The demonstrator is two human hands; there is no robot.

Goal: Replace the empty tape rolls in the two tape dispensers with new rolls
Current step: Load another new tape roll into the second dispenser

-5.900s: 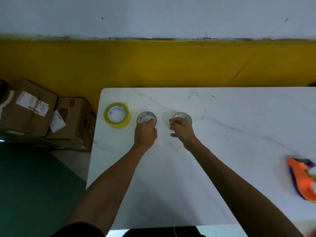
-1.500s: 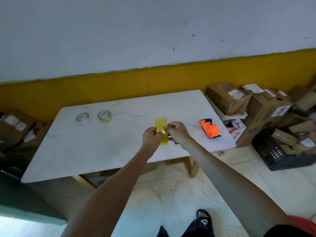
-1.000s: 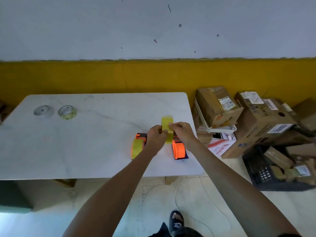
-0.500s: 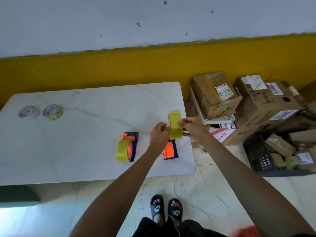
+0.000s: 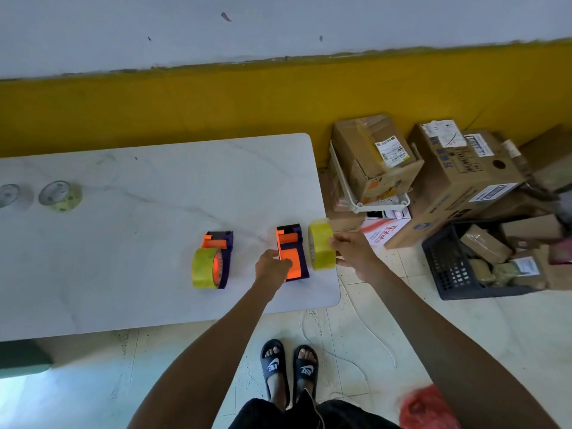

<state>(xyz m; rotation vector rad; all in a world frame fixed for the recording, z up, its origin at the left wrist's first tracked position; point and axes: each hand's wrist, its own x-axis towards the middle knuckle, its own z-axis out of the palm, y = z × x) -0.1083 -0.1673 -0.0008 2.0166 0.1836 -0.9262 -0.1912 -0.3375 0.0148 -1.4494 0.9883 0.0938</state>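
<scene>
A white marble-patterned tabletop (image 5: pixel 130 243) runs from the left edge to just right of centre, set against a wall painted yellow below and grey-white above. Near its 4 o'clock corner lie two orange-and-purple plastic tape dispensers. The left dispenser (image 5: pixel 220 255) already carries a full roll of yellowish clear tape (image 5: pixel 202 267) on its near end, standing on edge. The right dispenser (image 5: pixel 291 252) lies just beside it at 3 o'clock, and its spool shows bare orange.

The left hand (image 5: pixel 272 266) rests on the near left side of the right dispenser, fingers curled against its orange body; whether it grips or only presses, I cannot tell. The right hand (image 5: pixel 351 249) is closed around a second full roll of yellowish tape (image 5: pixel 322 244), held on edge immediately at 3 o'clock of the right dispenser, close to its purple side over the tabletop's right edge. Whether roll and dispenser touch is unclear.

Far over at 9 o'clock on the tabletop sit two nearly spent tape cores (image 5: pixel 60 196), flat and side by side, well apart from the dispensers.

Off the tabletop at 2 o'clock, brown cardboard boxes (image 5: pixel 374 156) with shipping labels are piled on the floor, with a black plastic crate (image 5: pixel 448 267) at 3 o'clock. Two feet in black slides (image 5: pixel 289 366) stand on pale floor tiles at 6 o'clock.
</scene>
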